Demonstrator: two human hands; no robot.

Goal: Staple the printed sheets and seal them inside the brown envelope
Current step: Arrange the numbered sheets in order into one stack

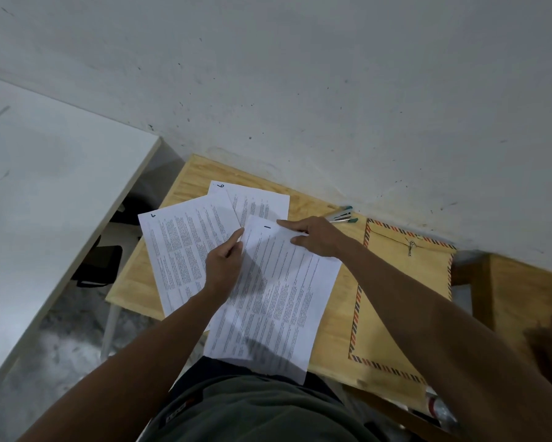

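Printed sheets lie fanned on a small wooden table (335,317). The sheet marked 1 (278,301) is on top and hangs over the near edge. A sheet marked 5 (179,250) lies to its left and one marked 6 (258,202) behind. My left hand (225,263) pinches the left edge of sheet 1 near its top. My right hand (316,237) rests with straight fingers on that sheet's top right corner. The brown envelope (396,301) with striped border lies flat to the right. A stapler (341,215) sits by the wall behind my right hand.
A grey wall runs right behind the table. A white table (45,173) stands to the left, with a dark chair (99,266) in the gap between. Another wooden surface (523,298) adjoins on the right.
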